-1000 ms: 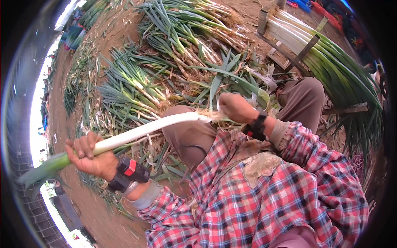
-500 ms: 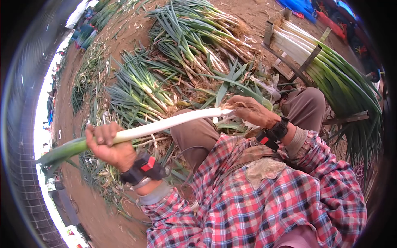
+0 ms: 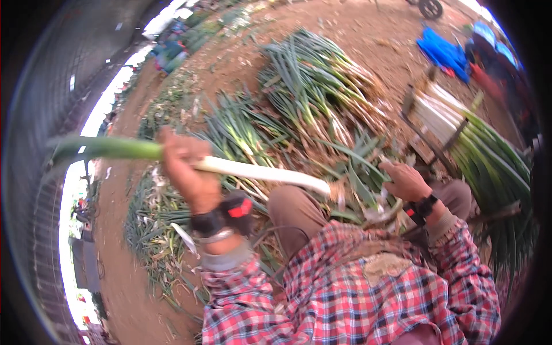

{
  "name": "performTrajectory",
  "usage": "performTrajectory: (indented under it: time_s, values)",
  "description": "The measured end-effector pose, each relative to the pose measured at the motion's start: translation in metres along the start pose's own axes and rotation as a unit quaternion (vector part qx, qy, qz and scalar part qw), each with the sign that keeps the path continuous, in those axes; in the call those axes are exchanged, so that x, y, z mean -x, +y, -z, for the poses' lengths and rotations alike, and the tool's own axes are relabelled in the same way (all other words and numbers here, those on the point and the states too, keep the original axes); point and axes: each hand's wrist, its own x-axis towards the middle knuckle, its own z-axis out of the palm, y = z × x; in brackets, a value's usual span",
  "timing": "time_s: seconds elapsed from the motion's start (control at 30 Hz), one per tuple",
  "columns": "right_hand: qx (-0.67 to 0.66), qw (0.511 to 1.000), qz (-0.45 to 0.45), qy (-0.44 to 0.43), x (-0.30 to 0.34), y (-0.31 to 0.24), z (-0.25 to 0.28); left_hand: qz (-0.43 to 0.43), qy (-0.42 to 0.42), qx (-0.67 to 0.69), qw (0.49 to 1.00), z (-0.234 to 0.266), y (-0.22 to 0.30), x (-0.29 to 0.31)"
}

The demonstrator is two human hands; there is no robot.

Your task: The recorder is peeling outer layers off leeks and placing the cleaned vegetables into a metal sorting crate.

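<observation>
My left hand (image 3: 187, 167) grips a long leek (image 3: 259, 171) near its middle and holds it level in the air, green top to the left, white root end to the right over my knee. My right hand (image 3: 405, 181) has come off the leek and rests at the right by loose green leaves (image 3: 359, 184); whether it holds anything I cannot tell. Both wrists carry black bands. My sleeves are red plaid.
A big heap of unpeeled leeks (image 3: 310, 98) lies on the brown dirt ahead. A wooden rack (image 3: 437, 123) at the right holds trimmed leeks (image 3: 489, 161). Blue cloth (image 3: 443, 52) lies at the far right. Peelings (image 3: 155, 230) litter the ground at the left.
My left hand has lifted the leek higher and swung it left. My right hand has let go of the root end and dropped to the right.
</observation>
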Motion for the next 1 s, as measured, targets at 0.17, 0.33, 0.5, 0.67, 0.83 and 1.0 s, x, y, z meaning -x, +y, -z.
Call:
performTrajectory:
  time_s: [0.17,0.33,0.5,0.67,0.83,1.0]
  values:
    - [-0.008,0.987,0.098,0.129,-0.022,-0.048,0.088,0.004,-0.001,-0.154,0.988,-0.026,-0.038,0.021]
    - [-0.077,0.909,0.25,0.326,-0.026,-0.085,0.155,0.057,-0.127,-0.266,0.954,-0.074,-0.078,0.036]
    - [0.092,0.82,0.358,0.437,-0.044,-0.101,0.185,0.071,-0.286,-0.4,0.868,-0.109,-0.11,0.055]
    - [0.268,0.813,0.268,0.443,-0.013,-0.037,0.197,-0.044,-0.481,-0.43,0.763,-0.187,-0.158,0.084]
    - [0.42,0.881,0.059,0.209,0.044,0.052,0.255,0.045,-0.611,-0.43,0.663,-0.292,-0.205,0.091]
    - [0.433,0.886,-0.088,0.141,0.098,0.157,0.321,-0.212,-0.626,-0.372,0.651,-0.314,-0.243,0.034]
